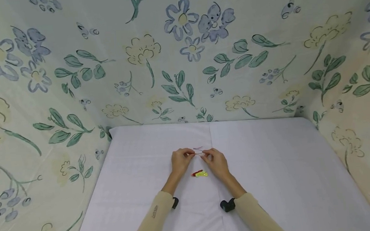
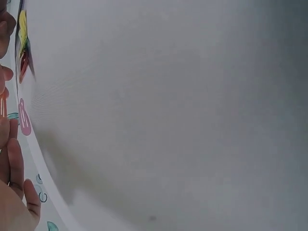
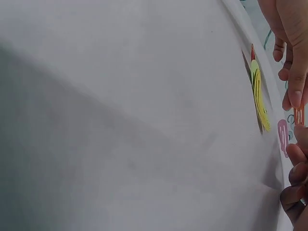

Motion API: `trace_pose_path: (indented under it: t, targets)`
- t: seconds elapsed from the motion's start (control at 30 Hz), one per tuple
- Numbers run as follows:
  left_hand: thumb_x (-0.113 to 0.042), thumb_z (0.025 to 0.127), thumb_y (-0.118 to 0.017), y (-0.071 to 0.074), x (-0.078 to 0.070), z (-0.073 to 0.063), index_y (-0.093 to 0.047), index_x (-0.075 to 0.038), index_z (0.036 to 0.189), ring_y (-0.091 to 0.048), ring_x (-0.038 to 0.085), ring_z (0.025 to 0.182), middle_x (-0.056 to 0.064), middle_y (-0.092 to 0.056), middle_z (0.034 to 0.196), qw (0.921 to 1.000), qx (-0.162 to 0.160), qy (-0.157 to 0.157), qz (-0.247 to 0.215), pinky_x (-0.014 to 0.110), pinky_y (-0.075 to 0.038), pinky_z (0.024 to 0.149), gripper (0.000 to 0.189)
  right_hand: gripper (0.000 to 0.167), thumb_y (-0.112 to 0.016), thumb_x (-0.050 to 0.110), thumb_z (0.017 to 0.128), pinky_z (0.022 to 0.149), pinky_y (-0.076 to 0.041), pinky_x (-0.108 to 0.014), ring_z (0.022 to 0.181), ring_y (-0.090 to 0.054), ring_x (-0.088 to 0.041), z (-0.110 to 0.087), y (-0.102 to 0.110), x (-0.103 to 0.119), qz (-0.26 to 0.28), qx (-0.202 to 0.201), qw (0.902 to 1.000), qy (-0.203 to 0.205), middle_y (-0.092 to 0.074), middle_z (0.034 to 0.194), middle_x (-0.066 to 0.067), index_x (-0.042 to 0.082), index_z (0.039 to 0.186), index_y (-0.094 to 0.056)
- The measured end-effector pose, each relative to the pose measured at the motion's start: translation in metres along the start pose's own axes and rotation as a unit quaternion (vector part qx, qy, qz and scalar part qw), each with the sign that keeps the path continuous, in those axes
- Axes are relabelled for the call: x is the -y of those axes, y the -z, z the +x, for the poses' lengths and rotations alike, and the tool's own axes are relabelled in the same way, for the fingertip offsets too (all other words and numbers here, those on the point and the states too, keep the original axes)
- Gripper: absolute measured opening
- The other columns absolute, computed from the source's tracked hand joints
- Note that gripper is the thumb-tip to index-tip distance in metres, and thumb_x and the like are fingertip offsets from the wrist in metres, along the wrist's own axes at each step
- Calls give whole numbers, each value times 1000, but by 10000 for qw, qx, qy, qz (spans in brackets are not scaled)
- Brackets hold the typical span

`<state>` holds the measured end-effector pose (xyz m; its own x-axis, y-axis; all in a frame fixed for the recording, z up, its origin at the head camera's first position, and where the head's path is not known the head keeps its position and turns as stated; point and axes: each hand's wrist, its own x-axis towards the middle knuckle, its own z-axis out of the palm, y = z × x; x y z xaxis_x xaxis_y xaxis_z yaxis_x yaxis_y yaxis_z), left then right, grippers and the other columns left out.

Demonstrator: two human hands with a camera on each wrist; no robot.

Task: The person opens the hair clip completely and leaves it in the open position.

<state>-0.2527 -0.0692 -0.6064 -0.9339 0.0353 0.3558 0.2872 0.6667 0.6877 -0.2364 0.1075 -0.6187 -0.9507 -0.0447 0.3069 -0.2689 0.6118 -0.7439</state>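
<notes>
An orange snap hair clip (image 3: 299, 115) is held between my two hands, one at each end. My left hand (image 1: 180, 163) pinches one end with thumb and fingers; my right hand (image 1: 217, 163) pinches the other, so the fingertips cover much of the clip. Just beyond the hands, a pink hair clip (image 3: 283, 137) lies on the white cloth. Nearer my body, between the forearms, a yellow hair clip (image 1: 202, 174) lies with a red hair clip (image 1: 195, 173) against it. The right wrist view also shows a pale green clip (image 3: 254, 67) in that small pile.
A white cloth (image 1: 274, 166) covers the table. Behind it and at both sides hangs a floral curtain (image 1: 182, 76). Dark wrist cameras (image 1: 228, 205) sit at the cuffs of the beige sleeves.
</notes>
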Motion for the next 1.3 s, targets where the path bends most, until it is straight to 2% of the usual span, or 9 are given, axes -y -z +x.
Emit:
trace_pose_path:
  t: [0.2,0.47,0.7,0.9,1.3]
  targets:
    - [-13,80,-88,-8,6,3,-84,-13,84,-64,15,67,1,-79,81,9991,-107,-173,361,31,-45,73,5,22,-82,15,89,57,-38,-21,64,-49,-9,1,-4,-2,-166,-87,9998,-71,-70,86,-7,3,107,-79]
    - [-13,81,-87,-8,7,6,-84,-12,84,-62,16,64,4,-77,80,9989,-45,-227,408,29,-47,67,5,21,-82,17,89,57,-37,-23,63,-47,-9,3,-10,-7,-461,-152,9986,-202,-69,85,-5,5,107,-80]
    - [-9,82,-86,-7,8,8,-84,-10,86,-59,14,64,6,-76,80,9995,214,-11,226,22,-44,60,4,20,-81,17,89,58,-40,-29,65,-51,-14,4,-12,-5,-675,-212,9973,-209,-67,82,-4,5,106,-80]
    - [-12,85,-84,-9,10,14,-84,-10,89,-60,14,66,6,-75,80,9986,423,183,265,21,-43,62,4,21,-82,19,89,58,-39,-29,65,-50,-13,7,-16,-8,-803,-241,9961,-271,-67,81,-4,7,107,-81]
    - [-9,83,-85,-13,11,14,-84,-9,87,-61,16,65,7,-74,79,9990,272,204,301,24,-46,61,4,23,-83,19,87,57,-39,-29,63,-52,-13,10,-16,-8,-1074,-284,9937,-123,-65,77,-2,7,107,-81]
